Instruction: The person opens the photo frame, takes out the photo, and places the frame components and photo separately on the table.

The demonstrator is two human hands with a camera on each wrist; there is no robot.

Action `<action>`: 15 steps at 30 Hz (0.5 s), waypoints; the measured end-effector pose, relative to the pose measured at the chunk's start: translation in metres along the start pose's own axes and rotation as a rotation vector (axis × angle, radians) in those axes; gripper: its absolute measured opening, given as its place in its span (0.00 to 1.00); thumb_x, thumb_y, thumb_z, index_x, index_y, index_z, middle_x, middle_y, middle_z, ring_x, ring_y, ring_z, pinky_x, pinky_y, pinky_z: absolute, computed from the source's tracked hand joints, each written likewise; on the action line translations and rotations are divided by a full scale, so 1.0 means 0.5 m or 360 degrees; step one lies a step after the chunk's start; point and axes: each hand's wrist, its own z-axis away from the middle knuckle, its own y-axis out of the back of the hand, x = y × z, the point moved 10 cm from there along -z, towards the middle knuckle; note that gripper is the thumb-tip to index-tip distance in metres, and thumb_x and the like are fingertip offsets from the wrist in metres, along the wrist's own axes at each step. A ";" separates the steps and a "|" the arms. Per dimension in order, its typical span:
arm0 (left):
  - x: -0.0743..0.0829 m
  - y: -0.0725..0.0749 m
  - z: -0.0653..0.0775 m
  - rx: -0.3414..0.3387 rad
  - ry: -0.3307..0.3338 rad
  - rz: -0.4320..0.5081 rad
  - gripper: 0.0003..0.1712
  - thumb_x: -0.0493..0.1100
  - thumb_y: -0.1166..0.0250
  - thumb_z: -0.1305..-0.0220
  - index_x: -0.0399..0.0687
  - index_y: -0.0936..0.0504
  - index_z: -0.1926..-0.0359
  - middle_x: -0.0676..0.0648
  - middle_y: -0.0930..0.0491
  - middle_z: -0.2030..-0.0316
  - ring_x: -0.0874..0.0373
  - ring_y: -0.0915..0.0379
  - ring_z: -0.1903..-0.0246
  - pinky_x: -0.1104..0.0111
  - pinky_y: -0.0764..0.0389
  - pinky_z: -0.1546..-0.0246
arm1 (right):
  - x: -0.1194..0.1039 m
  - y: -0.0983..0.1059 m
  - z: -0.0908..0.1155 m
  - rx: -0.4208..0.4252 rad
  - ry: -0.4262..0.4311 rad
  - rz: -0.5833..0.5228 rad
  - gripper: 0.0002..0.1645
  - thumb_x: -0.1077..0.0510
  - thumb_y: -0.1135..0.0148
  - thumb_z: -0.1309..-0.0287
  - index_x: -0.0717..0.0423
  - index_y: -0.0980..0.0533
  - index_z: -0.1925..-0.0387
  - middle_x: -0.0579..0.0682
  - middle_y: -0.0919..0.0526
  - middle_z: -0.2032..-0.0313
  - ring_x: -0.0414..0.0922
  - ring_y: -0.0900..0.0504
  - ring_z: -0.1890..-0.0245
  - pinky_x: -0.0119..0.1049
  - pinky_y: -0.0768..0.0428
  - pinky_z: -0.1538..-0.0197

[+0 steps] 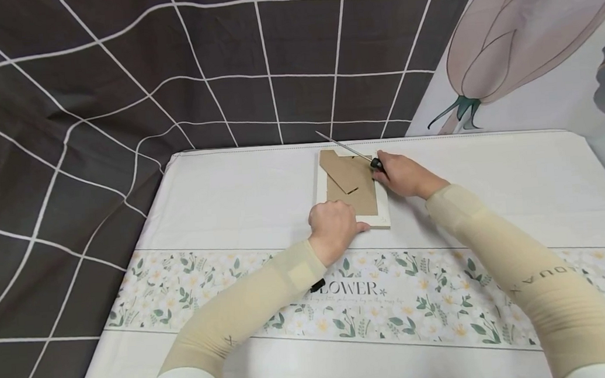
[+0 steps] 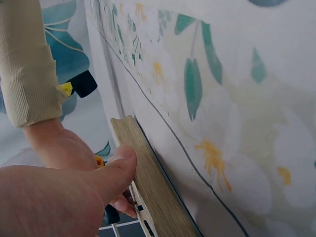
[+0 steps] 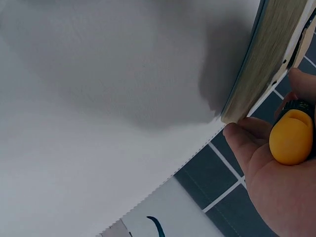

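Note:
A picture frame (image 1: 382, 221) lies face down near the table's far edge, its brown backboard (image 1: 365, 206) and folded easel leg (image 1: 339, 172) facing up. My left hand (image 1: 332, 226) grips the near-left corner, the thumb (image 2: 121, 170) against its wood-grained side. A screwdriver (image 1: 349, 149) is held in my right hand (image 1: 404, 176); its thin metal shaft slants up and left over the frame's far end. In the right wrist view the yellow end of the screwdriver handle (image 3: 291, 140) shows in the palm, while fingertips touch the frame's corner.
The table carries a white cloth (image 1: 240, 199) with a flower-printed band (image 1: 421, 303). Behind and to the left hangs a dark curtain with white grid lines (image 1: 220, 60). A white sheet with a large pink flower (image 1: 503, 40) hangs at the back right.

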 end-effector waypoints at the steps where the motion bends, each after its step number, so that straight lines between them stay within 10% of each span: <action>1: -0.001 0.000 0.000 0.0005 -0.0001 0.0006 0.41 0.85 0.49 0.47 0.58 0.37 0.94 0.58 0.41 0.93 0.66 0.40 0.91 0.70 0.46 0.93 | 0.000 -0.001 -0.001 -0.0010 -0.0012 0.0003 0.14 0.60 0.45 0.28 0.69 0.34 0.55 0.61 0.25 0.68 0.58 0.23 0.64 0.57 0.24 0.57; 15: -0.004 0.001 0.001 0.0034 -0.0006 0.0033 0.41 0.84 0.48 0.48 0.59 0.40 0.94 0.58 0.46 0.93 0.66 0.49 0.91 0.70 0.52 0.92 | 0.004 -0.002 -0.004 -0.0070 -0.0048 0.0040 0.16 0.58 0.46 0.27 0.70 0.35 0.52 0.62 0.24 0.68 0.58 0.22 0.65 0.57 0.23 0.59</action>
